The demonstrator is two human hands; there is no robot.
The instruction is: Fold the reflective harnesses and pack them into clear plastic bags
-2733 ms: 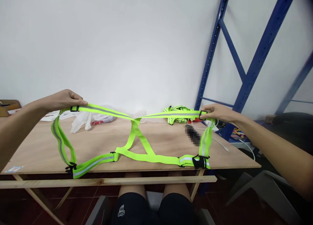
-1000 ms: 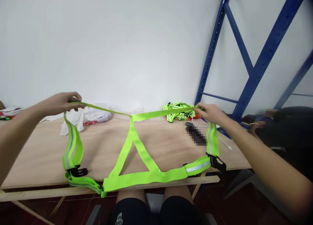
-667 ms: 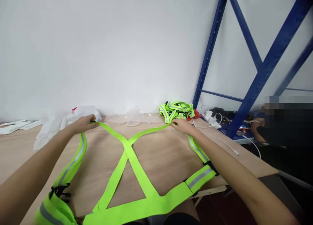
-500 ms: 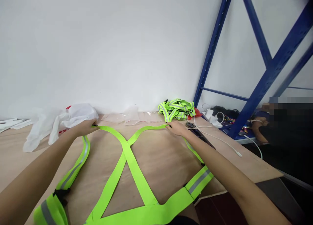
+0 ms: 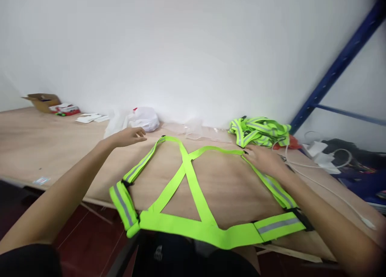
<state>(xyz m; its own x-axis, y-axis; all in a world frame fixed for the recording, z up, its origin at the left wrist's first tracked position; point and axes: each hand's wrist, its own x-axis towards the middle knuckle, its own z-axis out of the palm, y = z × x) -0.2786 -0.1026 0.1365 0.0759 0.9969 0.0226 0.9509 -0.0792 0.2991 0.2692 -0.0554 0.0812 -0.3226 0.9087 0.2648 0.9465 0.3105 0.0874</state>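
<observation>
A neon-yellow reflective harness vest [image 5: 189, 176] with grey stripes and black buckles lies spread on the table, its straps crossing in the middle. The wide waist band lies along the near edge, close to my body. My left hand [image 5: 128, 136] is in the air left of the upper left strap, fingers stretched out and holding nothing. At the upper right strap corner my right hand [image 5: 263, 159] pinches the vest by its small black slider; the fingertips are partly hidden.
More reflective vests [image 5: 259, 131] are heaped at the back right, beside a white cable [image 5: 328, 188]. White plastic bags [image 5: 143, 119] and clear packets [image 5: 196, 130] lie along the wall. A cardboard box [image 5: 44, 102] stands far left; a blue rack post [image 5: 340, 64] rises right.
My left hand has let go of the left strap and moved away to its left. My right hand stays at the right strap corner. The view has turned left.
</observation>
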